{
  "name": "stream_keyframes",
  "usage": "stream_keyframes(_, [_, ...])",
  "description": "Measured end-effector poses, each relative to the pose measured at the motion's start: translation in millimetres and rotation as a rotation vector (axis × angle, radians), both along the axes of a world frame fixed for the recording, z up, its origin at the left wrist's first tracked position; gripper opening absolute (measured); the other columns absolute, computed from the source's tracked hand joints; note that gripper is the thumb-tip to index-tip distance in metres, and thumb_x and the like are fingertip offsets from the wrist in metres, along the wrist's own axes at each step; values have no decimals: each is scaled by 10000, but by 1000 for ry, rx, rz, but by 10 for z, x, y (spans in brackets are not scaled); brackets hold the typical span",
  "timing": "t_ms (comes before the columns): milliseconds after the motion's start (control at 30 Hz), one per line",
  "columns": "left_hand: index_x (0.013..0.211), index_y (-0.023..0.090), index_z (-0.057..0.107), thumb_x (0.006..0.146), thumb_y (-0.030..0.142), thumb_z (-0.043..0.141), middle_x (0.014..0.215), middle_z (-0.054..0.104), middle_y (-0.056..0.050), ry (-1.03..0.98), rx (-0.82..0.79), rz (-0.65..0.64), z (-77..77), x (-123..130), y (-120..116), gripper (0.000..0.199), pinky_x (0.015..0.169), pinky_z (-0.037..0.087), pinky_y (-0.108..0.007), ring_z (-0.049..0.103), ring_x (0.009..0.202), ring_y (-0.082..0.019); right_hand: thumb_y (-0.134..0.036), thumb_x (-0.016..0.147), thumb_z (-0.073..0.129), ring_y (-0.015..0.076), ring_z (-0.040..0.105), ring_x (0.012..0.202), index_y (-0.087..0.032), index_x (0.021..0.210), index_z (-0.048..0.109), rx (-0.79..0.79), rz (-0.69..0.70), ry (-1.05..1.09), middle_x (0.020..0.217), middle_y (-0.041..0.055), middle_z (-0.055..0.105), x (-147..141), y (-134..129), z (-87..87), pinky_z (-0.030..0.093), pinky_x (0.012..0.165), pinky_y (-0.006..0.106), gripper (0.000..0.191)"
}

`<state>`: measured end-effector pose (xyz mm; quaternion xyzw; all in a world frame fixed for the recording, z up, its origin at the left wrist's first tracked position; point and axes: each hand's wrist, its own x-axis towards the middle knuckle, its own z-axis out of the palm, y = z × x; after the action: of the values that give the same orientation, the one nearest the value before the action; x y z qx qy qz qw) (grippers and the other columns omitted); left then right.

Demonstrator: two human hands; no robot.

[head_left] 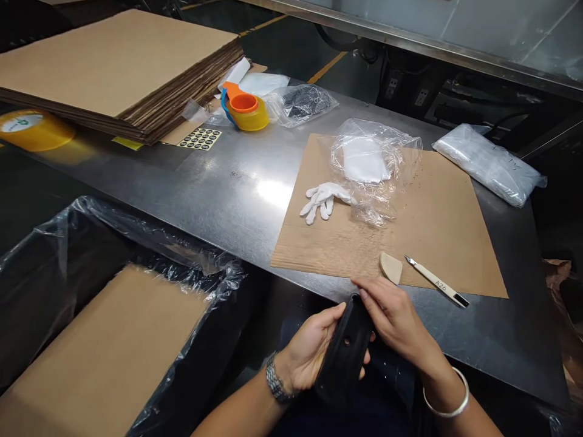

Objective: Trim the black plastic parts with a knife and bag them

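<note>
Your L hand (310,346) wraps blk part (342,370); R hand (395,312) fingers together by its tip, pinch unclear. Prob. end-check; next needs steady L.

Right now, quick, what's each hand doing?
Left hand: closed around a long black part with a hole in it.
Right hand: fingertips at the part's upper end; whether they grip it, I can't tell.

The table (218,188) is surfaced in smooth, glossy metal; brown, matt cardboard (446,224) is laid on it, and clear, wrinkled plastic (403,155) is seen above.
</note>
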<state>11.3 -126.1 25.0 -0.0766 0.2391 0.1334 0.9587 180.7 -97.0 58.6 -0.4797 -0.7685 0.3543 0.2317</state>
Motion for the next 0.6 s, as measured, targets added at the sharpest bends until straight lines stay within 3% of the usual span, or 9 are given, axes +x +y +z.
stream_keyframes(67, [949,-10,640,903,446,279,709,692,-157,-8,-3,108,8,31,22,584,577,502,-295,668,581,-220,-267,935,362,234,533,1110,-115,1210,529,152,7,-171,1174,139,602,-62,-81,-8,437,917,423,356])
stream_keyframes(133, [1014,19,627,912,379,303,763,704,-143,38,-20,277,61,68,60,496,645,506,-309,673,626,-213,-352,920,388,309,361,1271,-54,1314,408,282,112,-360,1347,198,437,-148,-204,3,330,997,531,495])
stream_keyframes(200, [1101,41,590,918,318,306,834,707,-130,122,-61,421,138,96,109,437,737,499,-318,676,702,-205,-409,892,420,350,291,1302,-7,1322,379,370,198,-455,1380,231,366,-246,-341,9,302,1001,562,591])
stream_keyframes(300, [1134,38,565,923,319,296,867,703,-132,213,-130,477,227,93,176,443,798,490,-335,673,762,-211,-342,881,414,362,319,1285,33,1242,461,531,197,-410,1311,253,449,-376,-503,-30,288,1005,546,523])
stream_keyframes(467, [977,11,623,915,400,312,697,691,-126,240,-60,499,201,15,244,502,669,519,-309,665,633,-196,-128,849,440,264,488,1186,-99,1080,607,736,92,-270,1137,127,636,-466,-686,-216,248,1057,476,287])
stream_keyframes(533, [931,20,636,908,421,329,664,683,-116,229,-14,523,172,-13,273,505,639,518,-292,659,612,-186,-127,858,460,210,595,1061,-217,1045,629,703,81,-131,1037,38,691,-455,-776,-309,349,1011,438,267])
stream_keyframes(600, [917,42,642,902,419,356,681,685,-103,237,15,551,161,-24,301,473,657,518,-295,658,631,-179,-205,875,480,160,658,923,-349,1026,625,550,37,63,923,-53,716,-417,-839,-385,459,912,365,254])
